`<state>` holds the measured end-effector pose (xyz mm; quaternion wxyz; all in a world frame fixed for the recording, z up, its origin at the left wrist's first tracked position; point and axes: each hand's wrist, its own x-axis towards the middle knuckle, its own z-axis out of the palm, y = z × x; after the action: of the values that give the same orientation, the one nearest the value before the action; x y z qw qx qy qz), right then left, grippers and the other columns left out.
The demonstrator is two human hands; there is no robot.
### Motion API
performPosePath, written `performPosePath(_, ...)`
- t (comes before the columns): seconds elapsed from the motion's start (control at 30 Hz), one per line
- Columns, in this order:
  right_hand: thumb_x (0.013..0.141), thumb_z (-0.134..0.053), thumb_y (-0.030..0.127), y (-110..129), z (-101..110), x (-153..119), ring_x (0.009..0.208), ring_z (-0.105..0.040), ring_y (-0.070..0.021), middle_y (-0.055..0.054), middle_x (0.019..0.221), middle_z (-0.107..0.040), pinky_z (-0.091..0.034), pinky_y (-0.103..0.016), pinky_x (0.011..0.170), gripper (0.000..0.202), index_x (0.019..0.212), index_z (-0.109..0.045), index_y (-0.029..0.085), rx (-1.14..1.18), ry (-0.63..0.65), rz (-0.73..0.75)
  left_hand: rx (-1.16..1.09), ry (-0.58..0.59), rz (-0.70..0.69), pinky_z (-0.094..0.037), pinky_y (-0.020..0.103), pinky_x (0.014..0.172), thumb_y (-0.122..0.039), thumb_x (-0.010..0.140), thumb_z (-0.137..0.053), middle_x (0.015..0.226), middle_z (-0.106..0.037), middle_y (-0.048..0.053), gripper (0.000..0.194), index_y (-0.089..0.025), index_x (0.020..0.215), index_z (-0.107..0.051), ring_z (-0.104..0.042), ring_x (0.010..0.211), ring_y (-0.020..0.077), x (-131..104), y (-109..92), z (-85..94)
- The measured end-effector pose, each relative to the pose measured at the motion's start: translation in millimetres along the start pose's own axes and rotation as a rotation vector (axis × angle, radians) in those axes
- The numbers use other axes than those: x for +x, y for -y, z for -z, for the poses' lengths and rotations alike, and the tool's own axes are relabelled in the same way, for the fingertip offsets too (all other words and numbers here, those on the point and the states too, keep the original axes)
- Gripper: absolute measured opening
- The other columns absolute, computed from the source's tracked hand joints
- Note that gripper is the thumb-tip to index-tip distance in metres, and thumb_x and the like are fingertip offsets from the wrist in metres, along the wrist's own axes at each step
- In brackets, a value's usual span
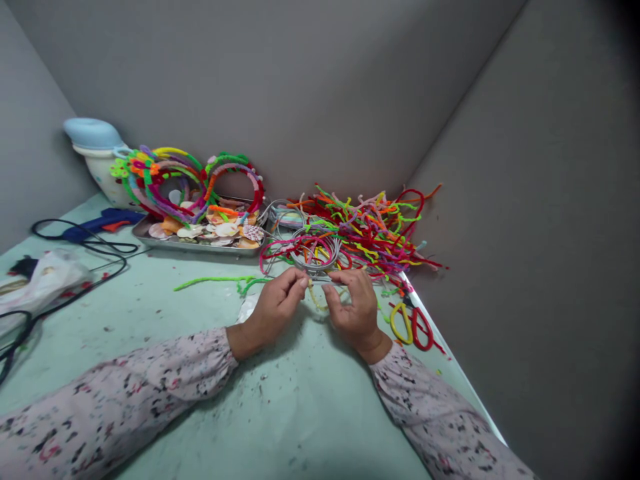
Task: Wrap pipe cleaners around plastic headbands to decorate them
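My left hand (277, 305) is closed in a pinch, thumb against index finger, on one end of a pale yellow pipe cleaner (317, 303). The strip bends down in a curve between my hands and comes up by my right hand (354, 310). My right thumb and fingers are curved and apart, with a gap between them where part of the yellow strip shows. A thin grey wire ring (316, 268) lies just beyond my fingertips. Left of my left hand, a bright green pipe cleaner (215, 281) stretches over the table.
Behind my hands is a heap of coloured pipe cleaners (370, 230). A metal tray (200, 248) holds shells and decorated headbands (173, 187). Scissors (413, 327) with yellow and red handles lie at right. Black cable (125, 257), a plastic bag (55, 280) and a white bin (107, 175) are left.
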<state>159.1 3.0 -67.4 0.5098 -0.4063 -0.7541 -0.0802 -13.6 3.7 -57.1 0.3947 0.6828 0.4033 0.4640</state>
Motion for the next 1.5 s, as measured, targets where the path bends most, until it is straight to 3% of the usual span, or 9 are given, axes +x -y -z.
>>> performPosePath(0.9, 0.086, -0.056, 0.020, 1.5, 0.3, 0.2, 0.081, -0.058, -0.0197, -0.004, 0.083, -0.064, -0.046, -0.037, 0.075, 0.007, 0.090, -0.060, 0.021, 0.058, 0.002, -0.037, -0.135, 0.034, 0.067, -0.031, 0.024, 0.053, -0.038, 0.093, -0.043, 0.059, -0.042, -0.003, 0.034, -0.017, 0.067, -0.046, -0.039, 0.054, 0.0105, -0.8, -0.7, -2.1)
performPosePath(1.27, 0.085, -0.055, 0.020, 3.3, 0.3, -0.5, 0.078, -0.058, -0.0195, -0.004, 0.080, -0.064, -0.045, -0.036, 0.074, 0.005, 0.088, -0.059, 0.021, 0.067, 0.017, -0.017, -0.303, 0.081, 0.202, -0.026, 0.022, 0.045, -0.036, 0.087, -0.046, 0.056, -0.038, -0.004, 0.028, -0.018, 0.066, -0.045, -0.034, 0.049, 0.0092, 2.8, 0.6, -2.9)
performPosePath(1.5, 0.085, -0.054, 0.020, 2.7, 0.1, -0.7, 0.078, -0.058, -0.0196, -0.004, 0.080, -0.064, -0.046, -0.036, 0.073, 0.006, 0.087, -0.060, 0.021, 0.080, 0.023, -0.033, -0.346, 0.099, 0.205, -0.026, 0.023, 0.046, -0.035, 0.088, -0.046, 0.057, -0.037, -0.004, 0.029, -0.018, 0.066, -0.044, -0.033, 0.050, 0.0092, 2.7, -1.5, -3.2)
